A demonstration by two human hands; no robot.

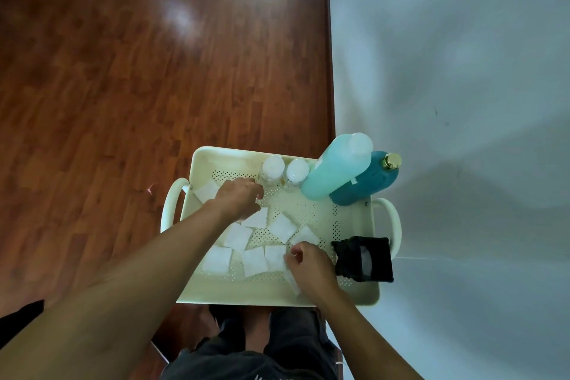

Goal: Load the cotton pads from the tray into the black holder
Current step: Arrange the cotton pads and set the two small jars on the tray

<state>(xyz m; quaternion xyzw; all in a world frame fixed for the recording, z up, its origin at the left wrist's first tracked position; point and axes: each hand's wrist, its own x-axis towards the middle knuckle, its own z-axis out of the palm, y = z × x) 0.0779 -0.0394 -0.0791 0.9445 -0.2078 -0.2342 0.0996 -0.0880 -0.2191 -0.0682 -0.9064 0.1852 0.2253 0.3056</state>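
Head view looks straight down on a cream perforated tray (277, 293) with loop handles, sitting low and centre in the frame where a reddish wood floor (123, 71) meets a pale wall (462, 55). White square cotton pads (282, 227) lie scattered over the tray's middle and lower left, some overlapping at the corners. The black holder (364, 259) stands at the tray's right edge, below the right handle, with something white showing in its opening. The left hand (239, 197) reaches over the upper middle of the tray, fingers bent down toward the surface near two small clear jars (283, 171); whether it has hold of a pad cannot be told. The right hand (308, 265), lower centre of the tray and just left of the holder, has its fingers curled, pinching white pad material at the fingertips. A light blue bottle (336, 170) and a teal bottle (370, 182) with a gold cap lean at the tray's upper right corner.
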